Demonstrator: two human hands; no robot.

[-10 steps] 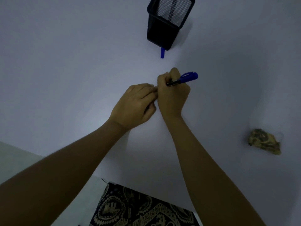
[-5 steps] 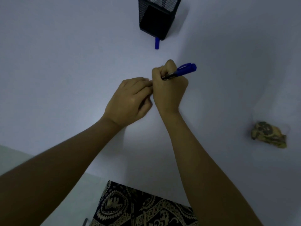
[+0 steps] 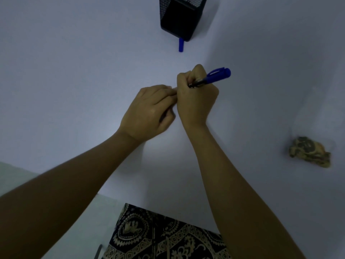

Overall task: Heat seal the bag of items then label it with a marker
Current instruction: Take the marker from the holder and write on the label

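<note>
I see the right hand (image 3: 196, 101) gripping the blue marker (image 3: 214, 76) mid-worktop (image 3: 65, 71); the left hand (image 3: 149, 111), curled, touches it. The bag (image 3: 309, 152) lies apart near the right edge.

I can read no text, brand, number or sign anywhere here. The blue marker (image 3: 214, 77) gripped in my right hand (image 3: 196, 98) carries only a pale streak on its barrel, too blurred to make out as letters. Beyond the marker, the black mesh holder (image 3: 182, 17) bears no legible label.
</note>
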